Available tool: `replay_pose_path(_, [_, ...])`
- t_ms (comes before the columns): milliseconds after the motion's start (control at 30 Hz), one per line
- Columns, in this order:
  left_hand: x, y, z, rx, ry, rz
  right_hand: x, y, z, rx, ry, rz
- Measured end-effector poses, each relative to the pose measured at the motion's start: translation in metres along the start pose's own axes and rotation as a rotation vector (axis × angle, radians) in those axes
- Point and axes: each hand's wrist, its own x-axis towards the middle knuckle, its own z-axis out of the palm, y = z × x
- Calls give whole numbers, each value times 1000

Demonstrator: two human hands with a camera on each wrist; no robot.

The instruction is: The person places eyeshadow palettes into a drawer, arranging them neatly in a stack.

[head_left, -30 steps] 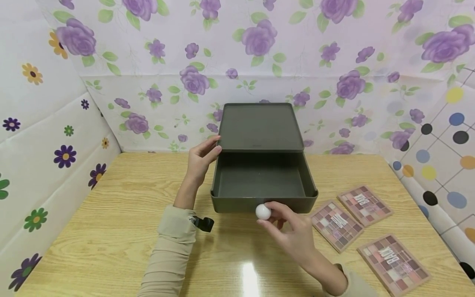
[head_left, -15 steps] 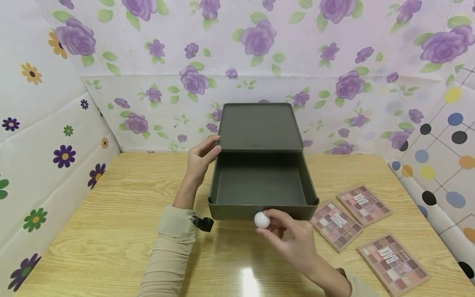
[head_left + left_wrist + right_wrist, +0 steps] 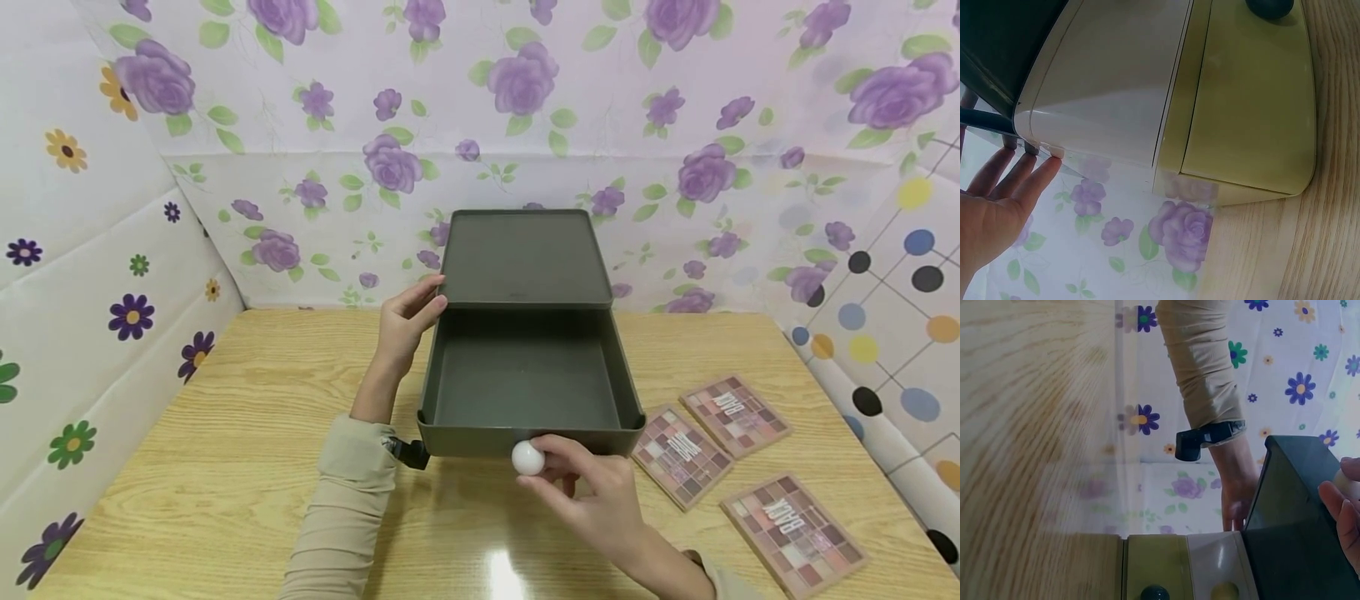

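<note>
A small dark-green-topped drawer unit (image 3: pixel 525 258) stands against the back wall. Its dark green top drawer (image 3: pixel 480 442) is pulled well out toward me, with nothing inside. My right hand (image 3: pixel 603 508) pinches the drawer's round white knob (image 3: pixel 528 457) between thumb and fingers. At the unit's upper left edge, my left hand (image 3: pixel 401 329) rests fingers and thumb against the side. Below the top drawer, the left wrist view shows a closed white drawer (image 3: pixel 1110 81) and a closed yellow-green drawer (image 3: pixel 1254 106) with a dark knob (image 3: pixel 1270 6).
Three makeup palettes lie on the wooden table (image 3: pixel 225 467) at right: one near the drawer (image 3: pixel 682 457), one behind it (image 3: pixel 737 415), one nearer me (image 3: pixel 797 533). Patterned cloth walls (image 3: pixel 330 200) enclose the back and sides. A black device (image 3: pixel 411 453) is strapped to my left wrist.
Pulled by its knob, the top drawer has slid farther out toward me, showing more of its inside. My right hand moved with it; the left hand stayed put.
</note>
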Motion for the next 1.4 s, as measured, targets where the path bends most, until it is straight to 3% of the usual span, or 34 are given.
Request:
replay_pose_path(433, [0,-1,1,14,0,4,-9,-3,2,3,-40,15])
replay_pose_path(700, [0,-1,1,10,5,1,-11,-1,-5,6,-25,-31])
replay_pose_path(1133, [-1,1,2,2,10,-5,-9,-5,-49,65,28,-80])
replay_pose_path(1400, [0,0,2,-20,24,-8,-9,-2,-83,65,3,-36])
